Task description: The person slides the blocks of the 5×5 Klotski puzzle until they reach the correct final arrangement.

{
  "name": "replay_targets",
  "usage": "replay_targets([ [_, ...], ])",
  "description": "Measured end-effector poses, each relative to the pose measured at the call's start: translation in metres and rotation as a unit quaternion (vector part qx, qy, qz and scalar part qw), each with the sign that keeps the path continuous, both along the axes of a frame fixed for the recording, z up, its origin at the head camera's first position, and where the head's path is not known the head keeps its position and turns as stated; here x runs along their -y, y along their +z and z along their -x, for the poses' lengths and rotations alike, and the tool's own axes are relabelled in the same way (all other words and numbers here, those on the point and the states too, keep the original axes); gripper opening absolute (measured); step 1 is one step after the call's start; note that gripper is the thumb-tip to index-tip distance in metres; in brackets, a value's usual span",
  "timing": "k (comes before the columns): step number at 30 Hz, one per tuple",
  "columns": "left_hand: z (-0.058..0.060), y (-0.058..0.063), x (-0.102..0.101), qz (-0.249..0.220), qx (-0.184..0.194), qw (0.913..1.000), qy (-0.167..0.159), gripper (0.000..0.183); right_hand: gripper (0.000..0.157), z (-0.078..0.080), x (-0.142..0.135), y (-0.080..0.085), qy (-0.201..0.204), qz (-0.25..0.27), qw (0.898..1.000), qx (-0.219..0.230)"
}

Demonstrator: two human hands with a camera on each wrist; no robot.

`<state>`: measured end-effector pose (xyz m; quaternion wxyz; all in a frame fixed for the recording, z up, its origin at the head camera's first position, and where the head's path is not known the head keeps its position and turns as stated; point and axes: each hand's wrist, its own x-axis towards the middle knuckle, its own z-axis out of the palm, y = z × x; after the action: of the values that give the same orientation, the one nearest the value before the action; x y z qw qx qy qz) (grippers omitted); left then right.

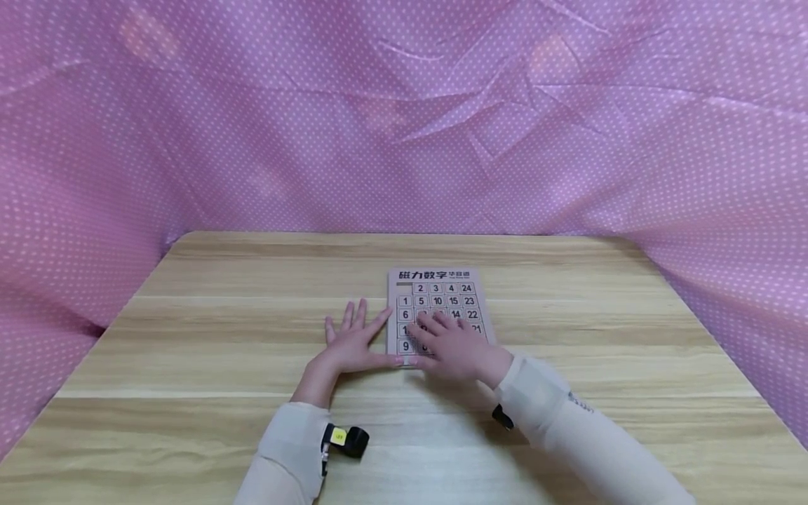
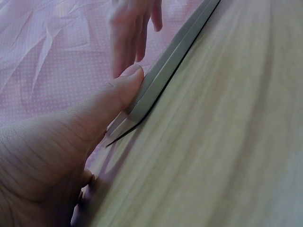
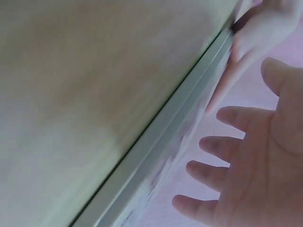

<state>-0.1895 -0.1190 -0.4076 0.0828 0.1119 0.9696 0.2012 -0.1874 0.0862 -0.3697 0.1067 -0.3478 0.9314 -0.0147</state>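
Note:
A pale number sliding puzzle lies flat on the table, its numbered tiles in rows under a printed heading. The tile space at its top left corner is vacant. My left hand is spread at the puzzle's left side, index fingertip by the left edge. In the left wrist view, the left thumb rests along the near corner of the frame. Over the lower tiles is my right hand, covering several of them. The right wrist view has its fingers extended and apart, above the puzzle's face, gripping nothing.
The wood-grain table extends around the puzzle on all sides. A pink dotted cloth hangs behind the table and along both sides. A black wrist camera sticks out from the left sleeve.

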Motion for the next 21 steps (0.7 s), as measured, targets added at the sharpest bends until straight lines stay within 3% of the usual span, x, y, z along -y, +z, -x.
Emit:
replay_targets([
  [5,0.000,0.000,0.000,-0.001,-0.002,1.0000,-0.003,0.097,0.061,-0.021,-0.001,-0.001,0.049,-0.001,0.999,0.003],
  [9,0.000,0.000,0.000,-0.004,-0.004,1.0000,-0.003,0.098,0.062,-0.029,-0.002,0.000,0.062,-0.004,0.998,0.007],
  [21,0.001,-0.001,0.000,-0.005,0.002,1.0000,0.002,0.099,0.060,-0.025,-0.001,-0.004,0.052,-0.004,0.999,0.008],
])
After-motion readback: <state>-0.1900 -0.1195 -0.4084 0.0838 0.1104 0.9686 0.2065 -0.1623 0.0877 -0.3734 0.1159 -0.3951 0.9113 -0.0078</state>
